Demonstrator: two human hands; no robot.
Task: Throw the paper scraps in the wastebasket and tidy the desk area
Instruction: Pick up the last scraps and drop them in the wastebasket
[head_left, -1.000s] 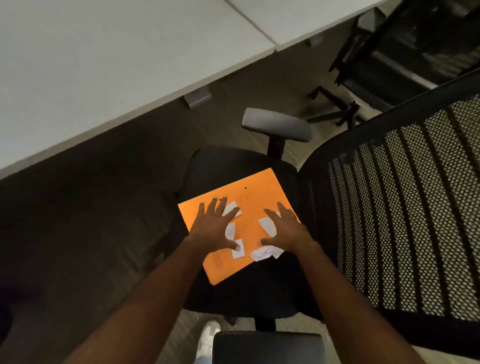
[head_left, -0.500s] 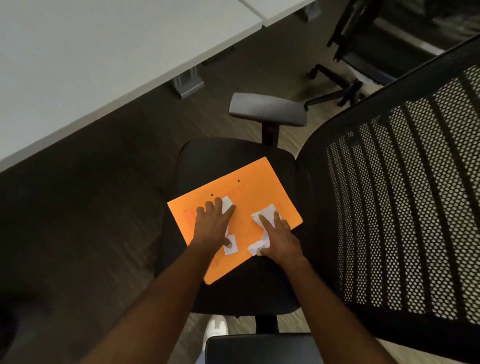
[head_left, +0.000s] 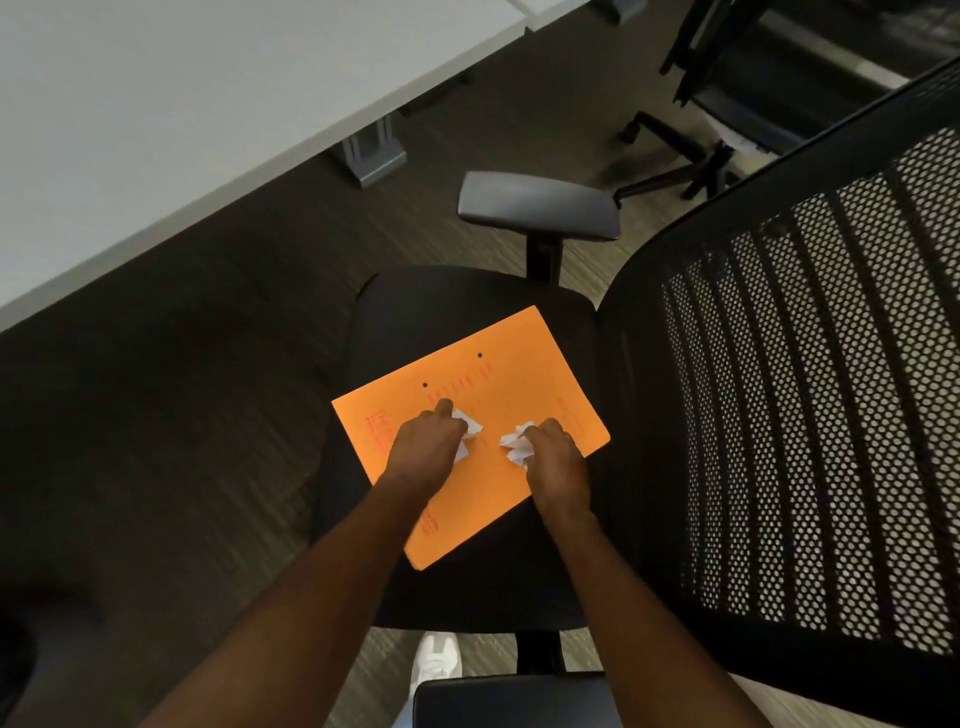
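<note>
An orange folder (head_left: 519, 384) lies on the black seat of an office chair (head_left: 452, 306). My left hand (head_left: 426, 449) rests on the folder, closed around crumpled white paper scraps (head_left: 467, 428) that stick out past its fingers. Beside it, my right hand (head_left: 553, 454) is closed on another bunch of white paper scraps (head_left: 514, 444). Both fists sit near the folder's middle, a short gap between them. No loose scraps show on the folder. No wastebasket is in view.
The chair's mesh backrest (head_left: 810, 395) rises at the right, with a grey armrest (head_left: 537, 208) behind the seat and another armrest (head_left: 509, 701) at the near edge. A white desk (head_left: 171, 104) spans the upper left. A second chair's base (head_left: 691, 156) stands at the upper right.
Both hands went from flat and spread over the scattered scraps to closed fists, gathering the scraps into them. The view moved closer to the chair.
</note>
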